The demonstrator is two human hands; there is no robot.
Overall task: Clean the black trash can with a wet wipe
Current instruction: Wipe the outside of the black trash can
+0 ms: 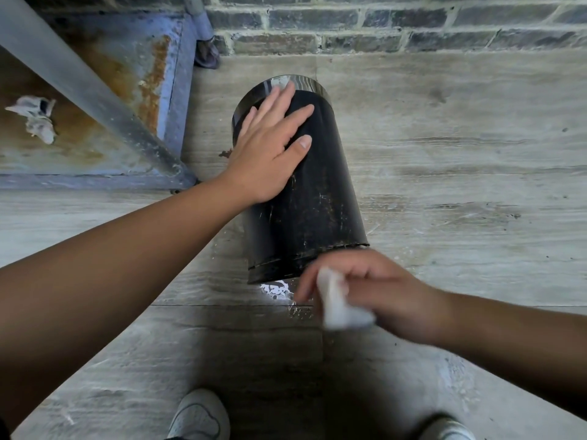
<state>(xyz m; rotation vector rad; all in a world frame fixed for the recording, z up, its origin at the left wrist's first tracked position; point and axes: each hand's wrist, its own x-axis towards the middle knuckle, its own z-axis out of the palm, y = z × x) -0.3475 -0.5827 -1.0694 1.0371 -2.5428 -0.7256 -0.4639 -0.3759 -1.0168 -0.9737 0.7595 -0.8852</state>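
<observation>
Right now you are pressing your left hand (270, 147) flat, fingers spread, on the side of the black trash can (305, 198), which is lying tipped over on the wooden floor (460, 160) near the brick wall (381, 27). Your right hand (381, 290) is pinching a folded white wet wipe (340, 306) just beside the can's near end, blurred. A crumpled wipe (35, 117) is lying on the rusty metal frame (95, 122) to the left.
</observation>
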